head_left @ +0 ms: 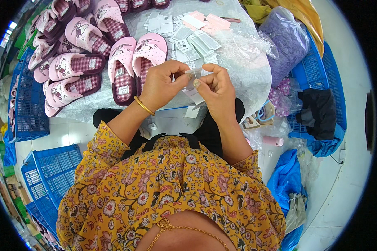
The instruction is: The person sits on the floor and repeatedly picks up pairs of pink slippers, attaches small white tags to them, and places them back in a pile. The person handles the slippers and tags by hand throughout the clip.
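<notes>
Both hands meet over the near edge of the table, pinching small white paper tags (193,95). My left hand (166,83), with a gold bangle at the wrist, is closed with thumb and forefinger together at the left side of the tags. From the other side, the thumb and fingers of my right hand (217,91) grip them; the fingers partly hide how the tags are joined. Just left of my left hand stands a pair of pink slippers (122,67) with checked insoles. Beyond the hands lie loose piles of white tags (203,44).
More pink slippers (81,35) are heaped at the table's left. Pink cards (218,21) lie at the back, near crumpled clear plastic (247,54). Blue crates (56,171) stand at the left and right. A purple bundle in plastic (287,44) rests at the right.
</notes>
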`<action>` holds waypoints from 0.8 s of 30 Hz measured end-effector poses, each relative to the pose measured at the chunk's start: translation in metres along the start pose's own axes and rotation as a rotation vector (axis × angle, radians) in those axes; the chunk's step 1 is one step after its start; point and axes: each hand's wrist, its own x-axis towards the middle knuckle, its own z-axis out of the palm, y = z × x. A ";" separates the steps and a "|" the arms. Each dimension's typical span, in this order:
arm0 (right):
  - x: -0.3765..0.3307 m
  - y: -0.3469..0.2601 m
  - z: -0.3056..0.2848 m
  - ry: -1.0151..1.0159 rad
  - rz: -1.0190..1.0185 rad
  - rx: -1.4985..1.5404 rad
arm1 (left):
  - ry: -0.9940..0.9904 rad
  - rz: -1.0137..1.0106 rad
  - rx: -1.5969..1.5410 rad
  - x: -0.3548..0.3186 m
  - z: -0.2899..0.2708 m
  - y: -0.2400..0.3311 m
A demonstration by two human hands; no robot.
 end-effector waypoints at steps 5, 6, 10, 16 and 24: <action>-0.001 -0.003 -0.001 -0.004 0.008 -0.020 | -0.033 0.004 0.039 -0.002 0.000 0.004; 0.000 -0.004 -0.001 -0.005 0.007 -0.024 | -0.046 0.077 0.096 -0.002 0.000 0.004; -0.002 0.002 -0.008 -0.036 0.068 -0.038 | -0.181 0.075 0.085 -0.004 -0.005 0.007; -0.014 0.013 -0.016 -0.113 0.113 -0.026 | -0.331 -0.327 -0.368 -0.008 -0.006 -0.005; -0.024 0.011 -0.025 -0.117 -0.323 -0.532 | -0.334 -0.208 -0.177 -0.015 0.000 -0.015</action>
